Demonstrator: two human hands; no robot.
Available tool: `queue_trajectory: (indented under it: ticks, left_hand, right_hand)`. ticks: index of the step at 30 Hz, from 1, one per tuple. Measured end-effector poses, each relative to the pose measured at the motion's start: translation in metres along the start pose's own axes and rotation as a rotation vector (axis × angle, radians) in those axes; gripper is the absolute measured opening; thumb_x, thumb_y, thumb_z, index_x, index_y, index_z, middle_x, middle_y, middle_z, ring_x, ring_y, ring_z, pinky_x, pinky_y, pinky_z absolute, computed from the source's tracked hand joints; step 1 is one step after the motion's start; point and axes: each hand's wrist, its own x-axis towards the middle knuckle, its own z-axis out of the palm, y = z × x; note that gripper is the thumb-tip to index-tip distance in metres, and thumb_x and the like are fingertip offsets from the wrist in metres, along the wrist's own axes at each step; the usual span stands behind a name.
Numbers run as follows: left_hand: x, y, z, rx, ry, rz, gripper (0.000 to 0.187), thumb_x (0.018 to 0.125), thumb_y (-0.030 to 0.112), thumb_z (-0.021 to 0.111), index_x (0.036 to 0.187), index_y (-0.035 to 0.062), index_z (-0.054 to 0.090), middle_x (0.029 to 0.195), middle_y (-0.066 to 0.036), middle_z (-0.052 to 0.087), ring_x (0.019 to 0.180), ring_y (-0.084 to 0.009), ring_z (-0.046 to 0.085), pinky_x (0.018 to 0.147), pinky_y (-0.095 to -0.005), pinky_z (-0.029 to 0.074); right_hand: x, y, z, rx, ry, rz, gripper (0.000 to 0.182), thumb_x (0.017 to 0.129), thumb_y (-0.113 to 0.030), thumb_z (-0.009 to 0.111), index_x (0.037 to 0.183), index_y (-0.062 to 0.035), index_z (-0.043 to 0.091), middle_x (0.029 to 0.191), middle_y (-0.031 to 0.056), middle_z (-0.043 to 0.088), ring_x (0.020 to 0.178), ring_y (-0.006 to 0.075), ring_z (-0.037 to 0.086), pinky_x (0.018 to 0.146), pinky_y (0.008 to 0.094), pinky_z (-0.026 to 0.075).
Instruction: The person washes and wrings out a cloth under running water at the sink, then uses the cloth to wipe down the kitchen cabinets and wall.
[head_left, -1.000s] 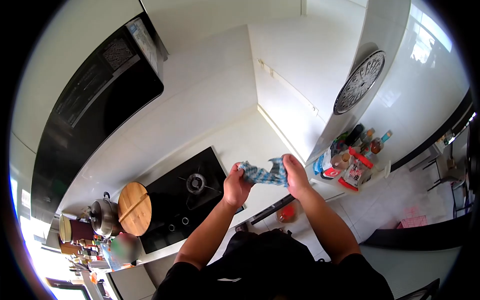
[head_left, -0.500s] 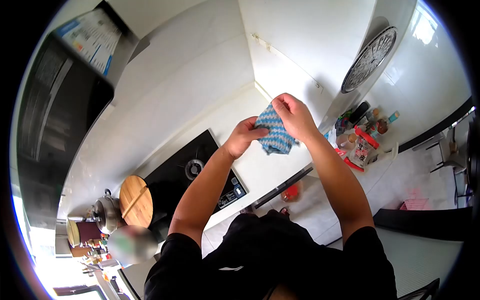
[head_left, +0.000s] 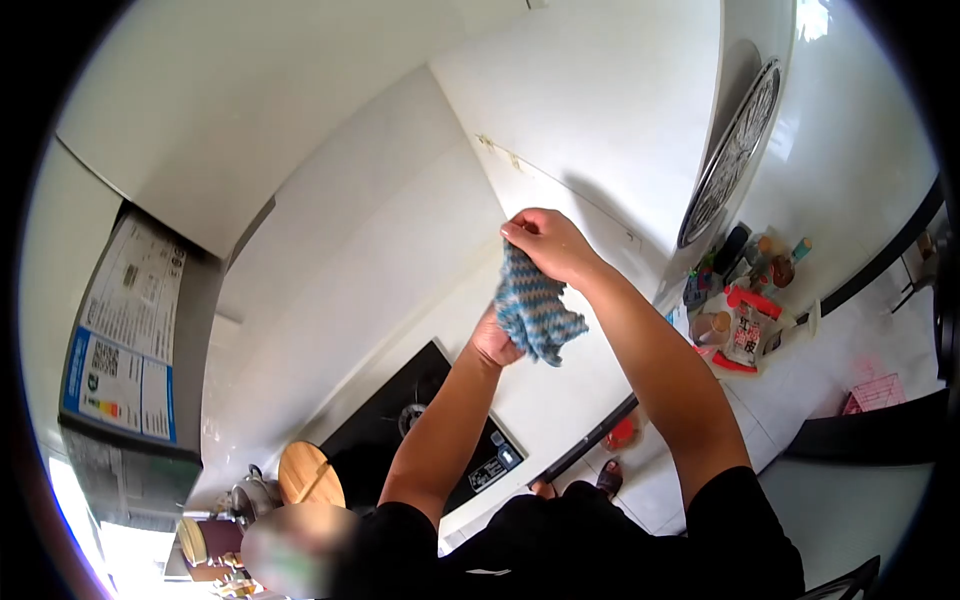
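Note:
A blue and grey striped cloth (head_left: pixel 535 305) hangs in crumpled folds above the white counter (head_left: pixel 570 385). My right hand (head_left: pixel 550 243) is closed on its upper corner, pinching it between thumb and fingers. Lower down, my left hand (head_left: pixel 493 342) is against the cloth's left side and partly behind it. The cloth hides the left fingers, so their grip cannot be made out. Below my left forearm lies a black gas hob (head_left: pixel 375 425) set in the counter.
A round wooden lid (head_left: pixel 310 475) and a metal pot (head_left: pixel 255 495) stand at lower left. Bottles and bagged food (head_left: pixel 745 330) sit on the right. A round patterned disc (head_left: pixel 732 150) stands against the right wall. The range hood (head_left: pixel 135 330) juts in at left.
The view has shifted. My left hand has moved lower and behind the cloth, while my right hand still pinches the top. The cloth now hangs longer and more loosely.

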Motion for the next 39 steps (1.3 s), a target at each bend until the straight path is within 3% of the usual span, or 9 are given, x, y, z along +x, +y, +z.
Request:
queue_trajectory:
  ticks: [6, 9, 14, 18, 24, 27, 30, 34, 39]
  left_hand:
    - [0.056, 0.100, -0.010, 0.089, -0.111, 0.585, 0.036, 0.102, 0.032, 0.049, 0.126, 0.0075, 0.064, 0.111, -0.007, 0.068, 0.100, -0.0239, 0.065, 0.083, -0.0392, 0.055]
    - [0.087, 0.150, 0.039, 0.186, 0.275, 0.819, 0.030, 0.102, 0.022, 0.050, 0.123, 0.0048, 0.063, 0.105, -0.005, 0.066, 0.093, -0.0193, 0.062, 0.077, -0.0306, 0.050]
    - [0.181, 0.242, 0.032, 0.673, 0.370, 1.138, 0.039, 0.097, 0.016, 0.059, 0.133, 0.0031, 0.054, 0.120, -0.010, 0.064, 0.106, -0.0207, 0.060, 0.090, -0.0324, 0.050]
    - [0.243, 0.296, 0.051, 0.971, 0.374, 1.423, 0.064, 0.103, 0.025, 0.060, 0.157, 0.0086, 0.030, 0.137, -0.012, 0.054, 0.122, -0.0235, 0.054, 0.104, -0.0413, 0.047]
    - [0.200, 0.238, 0.021, 0.503, 0.414, 1.111, 0.061, 0.106, 0.033, 0.057, 0.157, 0.0124, 0.030, 0.142, -0.005, 0.052, 0.118, -0.0197, 0.053, 0.100, -0.0370, 0.044]
    - [0.194, 0.171, -0.118, 0.899, 0.867, 0.789, 0.029, 0.105, 0.028, 0.060, 0.125, 0.0080, 0.064, 0.108, -0.008, 0.070, 0.101, -0.0186, 0.065, 0.091, -0.0348, 0.051]
    - [0.184, 0.087, -0.264, 1.565, 0.992, 0.374, 0.038, 0.088, 0.029, 0.073, 0.120, 0.0094, 0.069, 0.129, -0.018, 0.066, 0.117, -0.0335, 0.065, 0.100, -0.0428, 0.052]
    - [0.182, 0.032, -0.295, 1.887, 0.854, 0.041, 0.045, 0.093, 0.029, 0.069, 0.135, 0.0156, 0.061, 0.154, -0.011, 0.050, 0.141, -0.0314, 0.048, 0.118, -0.0438, 0.040]
    - [0.208, 0.010, -0.312, 2.015, 1.035, -0.158, 0.041, 0.095, 0.033, 0.068, 0.133, 0.0182, 0.063, 0.145, -0.006, 0.059, 0.135, -0.0298, 0.054, 0.112, -0.0448, 0.043]
  right_hand:
    - [0.073, -0.007, 0.005, -0.043, 0.505, -0.189, 0.036, 0.097, -0.029, 0.066, 0.119, -0.0003, 0.069, 0.107, 0.0111, 0.074, 0.092, 0.0200, 0.068, 0.083, 0.0355, 0.054]
    - [0.079, -0.026, 0.002, -0.105, 0.597, -0.451, 0.029, 0.093, -0.018, 0.068, 0.118, -0.0041, 0.069, 0.110, 0.0118, 0.072, 0.100, 0.0287, 0.067, 0.088, 0.0406, 0.054]
    - [0.082, -0.070, -0.019, -0.548, 0.842, -1.062, 0.025, 0.075, -0.001, 0.073, 0.098, -0.0089, 0.067, 0.100, 0.0072, 0.068, 0.098, 0.0311, 0.064, 0.084, 0.0426, 0.053]
    - [0.070, -0.063, -0.027, -0.477, 0.745, -0.997, 0.021, 0.073, 0.001, 0.071, 0.091, -0.0079, 0.065, 0.094, 0.0071, 0.066, 0.095, 0.0316, 0.063, 0.080, 0.0444, 0.053]
    - [0.049, -0.032, -0.037, -0.431, 0.584, -0.888, 0.020, 0.079, 0.006, 0.066, 0.095, -0.0053, 0.065, 0.092, 0.0111, 0.066, 0.091, 0.0325, 0.064, 0.078, 0.0436, 0.053]
    - [0.016, 0.008, -0.029, -0.270, 0.462, -0.618, 0.017, 0.081, 0.004, 0.066, 0.096, -0.0060, 0.066, 0.092, 0.0102, 0.067, 0.092, 0.0309, 0.064, 0.080, 0.0425, 0.053]
    - [-0.009, 0.058, -0.023, -0.483, 0.424, -0.497, 0.015, 0.083, 0.001, 0.066, 0.095, -0.0069, 0.069, 0.092, 0.0096, 0.068, 0.092, 0.0306, 0.064, 0.080, 0.0418, 0.053]
    - [-0.033, 0.074, -0.021, -0.537, 0.371, -0.446, 0.013, 0.085, 0.001, 0.066, 0.095, -0.0071, 0.070, 0.094, 0.0113, 0.067, 0.093, 0.0313, 0.064, 0.083, 0.0413, 0.053]
    - [-0.082, 0.106, 0.003, -0.440, 0.342, -0.307, 0.014, 0.082, -0.002, 0.069, 0.093, -0.0100, 0.072, 0.088, 0.0082, 0.070, 0.088, 0.0290, 0.066, 0.082, 0.0402, 0.054]
